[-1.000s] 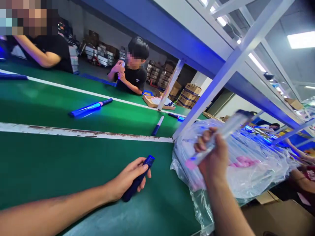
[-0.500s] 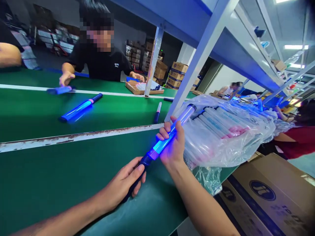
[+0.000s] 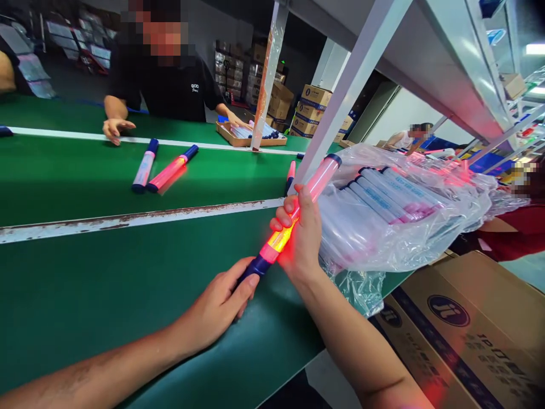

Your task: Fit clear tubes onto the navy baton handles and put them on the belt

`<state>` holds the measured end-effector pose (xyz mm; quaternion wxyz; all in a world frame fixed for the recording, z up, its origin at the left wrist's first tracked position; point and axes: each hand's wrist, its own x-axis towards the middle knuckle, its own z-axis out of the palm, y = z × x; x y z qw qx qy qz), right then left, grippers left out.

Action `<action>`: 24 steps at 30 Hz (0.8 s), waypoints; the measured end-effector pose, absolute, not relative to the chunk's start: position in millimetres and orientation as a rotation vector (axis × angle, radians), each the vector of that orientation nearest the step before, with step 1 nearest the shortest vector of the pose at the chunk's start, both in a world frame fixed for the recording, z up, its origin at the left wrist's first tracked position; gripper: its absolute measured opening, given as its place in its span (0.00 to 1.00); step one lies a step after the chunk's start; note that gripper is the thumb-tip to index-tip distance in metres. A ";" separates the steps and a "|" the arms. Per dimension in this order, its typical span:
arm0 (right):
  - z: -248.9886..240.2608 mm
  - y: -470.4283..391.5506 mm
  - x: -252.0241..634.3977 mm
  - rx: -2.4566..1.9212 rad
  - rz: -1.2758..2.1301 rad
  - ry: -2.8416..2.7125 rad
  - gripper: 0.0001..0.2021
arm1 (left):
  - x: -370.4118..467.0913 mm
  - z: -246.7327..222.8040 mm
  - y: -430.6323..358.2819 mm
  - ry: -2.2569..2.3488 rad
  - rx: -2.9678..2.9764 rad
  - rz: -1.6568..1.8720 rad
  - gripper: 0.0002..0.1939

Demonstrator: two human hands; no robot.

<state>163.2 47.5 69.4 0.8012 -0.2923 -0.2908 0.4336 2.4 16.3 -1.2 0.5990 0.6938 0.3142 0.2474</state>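
Note:
A light stick (image 3: 279, 241), glowing red and orange, slants up and to the right between my two hands. My left hand (image 3: 234, 292) is wrapped round its dark blue handle. Higher up, my right hand (image 3: 304, 233) has its fingers curled round the clear tube, whose dark cap shows above them. Just right of that hand lies a clear plastic bag (image 3: 426, 238) with several unlit tubes (image 3: 377, 193) in it. On the green belt a red-lit light stick (image 3: 172, 169) lies beside a paler stick (image 3: 145, 166). Another small stick (image 3: 291, 175) rests near the metal post.
Across the green belt (image 3: 72, 165) a co-worker (image 3: 162, 85) stands with one hand over it and the other at a cardboard tray (image 3: 238, 139) of sticks. A slanting metal post (image 3: 340, 85) rises beside the bag. A printed carton (image 3: 481, 318) stands at the lower right.
The light in my stick has turned from blue to red; both hands keep their hold. The co-worker's stick now lies on the belt beside the lit one, and that hand is empty.

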 end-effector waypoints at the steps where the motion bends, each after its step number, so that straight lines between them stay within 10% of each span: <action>1: 69.7 46.9 163.3 -0.630 0.938 -0.623 0.14 | 2.7 -0.6 16.3 0.726 1.609 0.568 0.20; 24: 71.2 37.5 139.0 -0.644 0.827 -0.771 0.10 | -2.4 -14.4 13.9 0.702 1.724 0.695 0.20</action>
